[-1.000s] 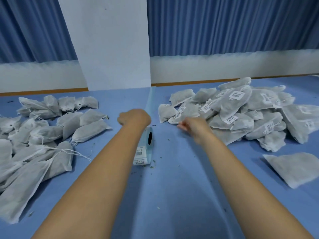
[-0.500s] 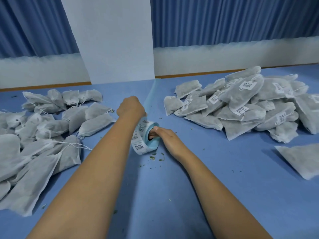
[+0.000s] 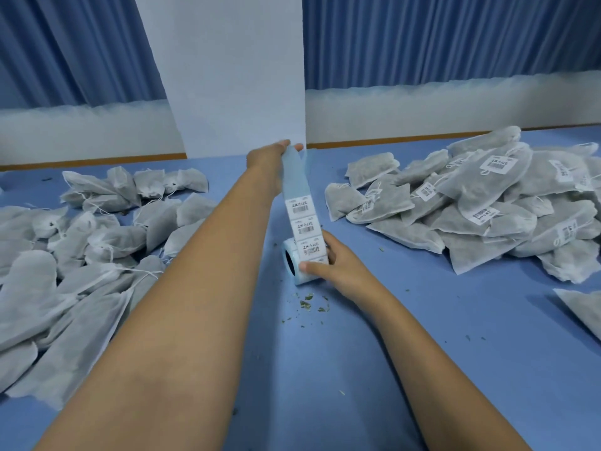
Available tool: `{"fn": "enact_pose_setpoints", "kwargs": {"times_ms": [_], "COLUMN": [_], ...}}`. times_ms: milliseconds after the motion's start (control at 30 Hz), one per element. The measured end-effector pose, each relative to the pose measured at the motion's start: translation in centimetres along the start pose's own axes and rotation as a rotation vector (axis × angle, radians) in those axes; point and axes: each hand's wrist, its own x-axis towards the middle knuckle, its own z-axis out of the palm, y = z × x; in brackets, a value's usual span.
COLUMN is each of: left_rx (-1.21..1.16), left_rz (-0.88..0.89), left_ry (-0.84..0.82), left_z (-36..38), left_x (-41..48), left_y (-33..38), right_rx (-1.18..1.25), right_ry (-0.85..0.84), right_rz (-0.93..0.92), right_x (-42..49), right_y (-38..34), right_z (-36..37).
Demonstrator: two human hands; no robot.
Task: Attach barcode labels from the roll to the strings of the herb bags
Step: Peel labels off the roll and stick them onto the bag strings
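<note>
A roll of barcode labels (image 3: 294, 262) stands on the blue table, gripped by my right hand (image 3: 335, 265) with thumb and fingers curled round it. My left hand (image 3: 265, 159) pinches the free end of the pale blue backing strip (image 3: 299, 203) and holds it stretched up and away from the roll; three white labels show on it. A heap of grey herb bags without labels (image 3: 81, 245) lies on the left. Another heap of herb bags carrying barcode labels (image 3: 481, 203) lies on the right.
A white pillar (image 3: 227, 70) and blue curtains stand behind the table's far edge. Loose herb crumbs (image 3: 309, 302) are scattered just in front of the roll. One more grey bag (image 3: 582, 310) lies alone at the right edge.
My left hand has pulled the strip end up and away, unrolling it with several labels exposed. My right hand has shifted from the roll's core to gripping its outside.
</note>
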Motion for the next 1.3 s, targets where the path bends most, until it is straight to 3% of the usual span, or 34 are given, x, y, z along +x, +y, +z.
{"fn": "enact_pose_setpoints", "kwargs": {"times_ms": [67,167,233,333,467,633,767,900,1033,1100,1167,1300], "left_rx": [0.040,0.491,0.626,0.625,0.662,0.764,0.970,1.016,1.107,0.980,0.870,0.924], "left_rz": [-0.033,-0.094,-0.191,-0.296,-0.121,-0.001,-0.066,-0.083,-0.231,-0.171,0.005,0.318], "left_ry": [-0.025,0.015,0.060,-0.029,-0.168,-0.170,-0.228,-0.222,-0.318,-0.291,-0.186,-0.053], "left_z": [0.4,-0.6,-2.1,-4.1,-5.4,-4.3,-3.2,-3.5,-4.1,-4.3,-4.8,-7.4], "left_x": [0.3,0.5,0.0,-0.4,-0.3,0.0,0.5,1.1,1.2,1.2,1.0,-0.2], "left_y": [-0.2,-1.8,-3.1,-4.9,-6.5,-6.1,-5.7,-5.9,-6.7,-7.2,-7.6,-8.7], "right_rx": [-0.033,-0.010,0.031,0.051,0.031,0.023,0.022,0.011,-0.001,-0.005,0.012,0.046], "right_ry": [0.039,0.085,0.109,0.142,0.155,0.128,0.103,0.089,0.072,0.118,0.149,0.229], "right_rz": [-0.003,-0.005,-0.004,-0.009,0.002,0.036,0.048,-0.011,-0.041,-0.024,-0.024,-0.010], "right_x": [0.1,0.1,0.2,0.3,0.3,0.2,0.4,0.4,0.3,0.4,0.4,0.4], "right_y": [0.1,0.2,0.3,0.3,0.3,0.3,0.4,0.5,0.5,0.5,0.7,0.8], "right_z": [0.2,0.3,0.5,0.7,0.7,0.6,0.7,0.6,0.7,0.7,0.7,0.8]}}
